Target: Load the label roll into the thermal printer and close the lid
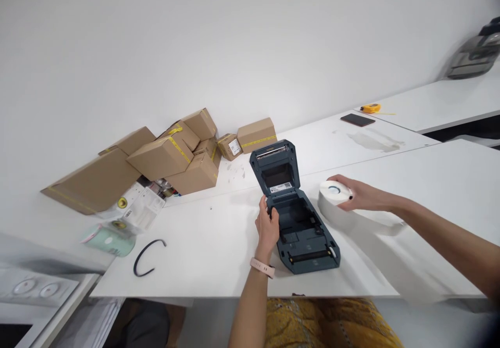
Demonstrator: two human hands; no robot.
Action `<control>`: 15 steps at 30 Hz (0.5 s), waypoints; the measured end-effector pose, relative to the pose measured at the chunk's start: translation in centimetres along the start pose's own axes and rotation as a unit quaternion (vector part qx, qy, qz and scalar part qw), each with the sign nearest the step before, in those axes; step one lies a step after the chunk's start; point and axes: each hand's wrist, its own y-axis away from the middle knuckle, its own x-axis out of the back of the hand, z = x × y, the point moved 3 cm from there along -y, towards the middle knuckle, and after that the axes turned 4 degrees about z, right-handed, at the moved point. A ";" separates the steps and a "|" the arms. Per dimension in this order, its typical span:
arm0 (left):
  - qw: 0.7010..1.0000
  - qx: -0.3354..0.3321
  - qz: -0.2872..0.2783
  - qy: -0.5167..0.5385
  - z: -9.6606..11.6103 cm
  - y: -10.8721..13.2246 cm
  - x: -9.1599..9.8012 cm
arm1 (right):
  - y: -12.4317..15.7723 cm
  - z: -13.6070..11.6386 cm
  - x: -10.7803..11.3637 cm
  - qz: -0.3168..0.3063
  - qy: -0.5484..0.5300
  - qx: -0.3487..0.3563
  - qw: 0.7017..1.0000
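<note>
A dark blue-grey label printer (308, 241) stands on the white table with its lid (275, 166) swung up, its inner bay and black roller showing. My left hand (267, 228) grips the printer's left side near the hinge, thumb over the rim. Just right of the printer, my right hand (361, 194) is closed around a white label roll (331, 202) with a greenish core ring. The roll is held apart from the printer bay. A loose strip of its paper trails to the right beneath my forearm, partly blurred.
Cardboard boxes (160, 156) are piled against the wall at left. Nearby are a mint-green cylinder (109, 239) and a black curved band (137, 260). A phone (357, 120) and yellow tape measure (370, 108) lie at the back right. The table's front edge (211, 297) is close to me.
</note>
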 end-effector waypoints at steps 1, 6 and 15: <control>1.000 0.000 0.001 0.004 0.0 -0.1 0.1 | 0.2 -0.8 0.7 -0.003 -0.040 -0.003 0.999; 1.000 0.005 -0.015 0.016 -0.5 -1.0 0.6 | -0.5 -7.3 0.6 -0.072 -0.132 0.074 0.986; 0.996 0.006 -0.062 0.070 -1.8 -2.1 1.1 | -4.7 -11.7 -6.2 -0.213 0.038 0.198 0.956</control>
